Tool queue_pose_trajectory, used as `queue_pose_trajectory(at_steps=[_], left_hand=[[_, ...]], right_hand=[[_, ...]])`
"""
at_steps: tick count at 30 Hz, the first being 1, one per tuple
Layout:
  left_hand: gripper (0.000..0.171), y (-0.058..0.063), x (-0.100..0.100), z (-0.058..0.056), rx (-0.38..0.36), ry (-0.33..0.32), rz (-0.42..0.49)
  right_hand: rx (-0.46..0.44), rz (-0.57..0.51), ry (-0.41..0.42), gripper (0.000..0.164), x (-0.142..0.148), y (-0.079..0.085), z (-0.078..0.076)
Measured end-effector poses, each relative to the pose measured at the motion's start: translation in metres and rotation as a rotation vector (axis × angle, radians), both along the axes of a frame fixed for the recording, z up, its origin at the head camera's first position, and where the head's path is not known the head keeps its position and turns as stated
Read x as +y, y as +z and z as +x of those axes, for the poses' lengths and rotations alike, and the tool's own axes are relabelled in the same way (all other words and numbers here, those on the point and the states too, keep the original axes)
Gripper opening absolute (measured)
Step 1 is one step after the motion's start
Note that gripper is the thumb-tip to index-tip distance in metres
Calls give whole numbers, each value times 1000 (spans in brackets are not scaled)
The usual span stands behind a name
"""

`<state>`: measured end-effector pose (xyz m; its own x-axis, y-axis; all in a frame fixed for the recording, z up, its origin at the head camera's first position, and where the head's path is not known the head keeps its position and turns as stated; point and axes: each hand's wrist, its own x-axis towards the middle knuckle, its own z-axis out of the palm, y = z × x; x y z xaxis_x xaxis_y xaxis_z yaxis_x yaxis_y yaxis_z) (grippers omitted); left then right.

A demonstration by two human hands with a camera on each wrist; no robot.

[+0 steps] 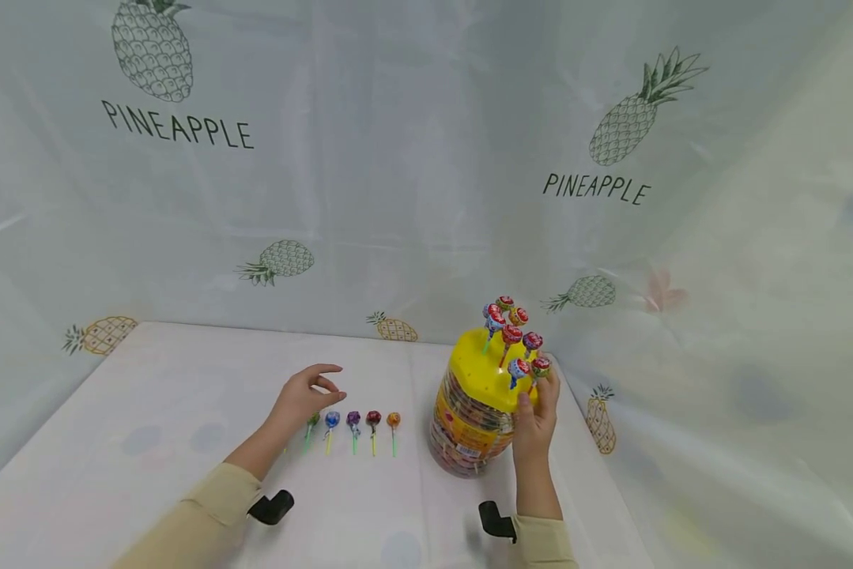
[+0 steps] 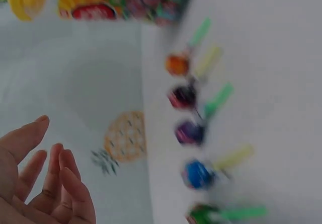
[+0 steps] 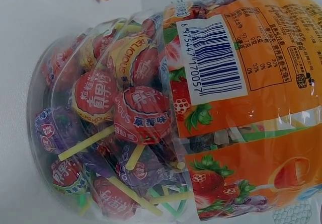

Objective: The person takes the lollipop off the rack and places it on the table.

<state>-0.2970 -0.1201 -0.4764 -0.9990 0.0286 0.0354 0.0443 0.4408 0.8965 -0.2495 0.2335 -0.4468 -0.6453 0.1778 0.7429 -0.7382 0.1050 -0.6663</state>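
My left hand (image 1: 311,399) hovers over the left end of a row of lollipops, thumb and index finger apart, with nothing between them. Under it a green lollipop (image 1: 312,420) is partly covered; blue (image 1: 332,419), purple (image 1: 353,419), dark red (image 1: 374,418) and orange (image 1: 394,420) ones lie to its right. At the right edge of a yellow jar lid (image 1: 472,367), my right hand (image 1: 536,415) pinches the stick of a green-and-red lollipop (image 1: 541,365). Several other lollipops, among them a red one (image 1: 511,334), stand upright in the lid.
The clear plastic jar (image 1: 469,431), full of wrapped lollipops, stands at the right of the white table (image 1: 205,379). Its orange label (image 3: 261,48) carries a barcode. A pineapple-print curtain (image 1: 398,174) hangs behind the table and along the right side.
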Motion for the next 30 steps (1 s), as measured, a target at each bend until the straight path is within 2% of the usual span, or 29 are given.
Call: queue_pose_trajectory(at_steps=[5, 8, 13, 20, 23, 30], left_hand=[[50, 23, 35, 3, 55, -48, 44], [49, 36, 52, 4, 87, -77, 69], [49, 56, 78, 2, 138, -130, 127], [46, 75, 108, -1, 188, -188, 200], [45, 84, 119, -1, 197, -208, 227], [45, 102, 143, -5, 201, -245, 289]], right_hand=[[-20, -28, 22, 42, -1, 0, 1], [-47, -25, 5, 42, -2, 0, 2], [-25, -31, 12, 42, -3, 2, 6], [-4, -18, -1, 42, -3, 2, 6], [-14, -31, 15, 43, 0, -4, 3], [-68, -40, -6, 39, 9, -18, -8]])
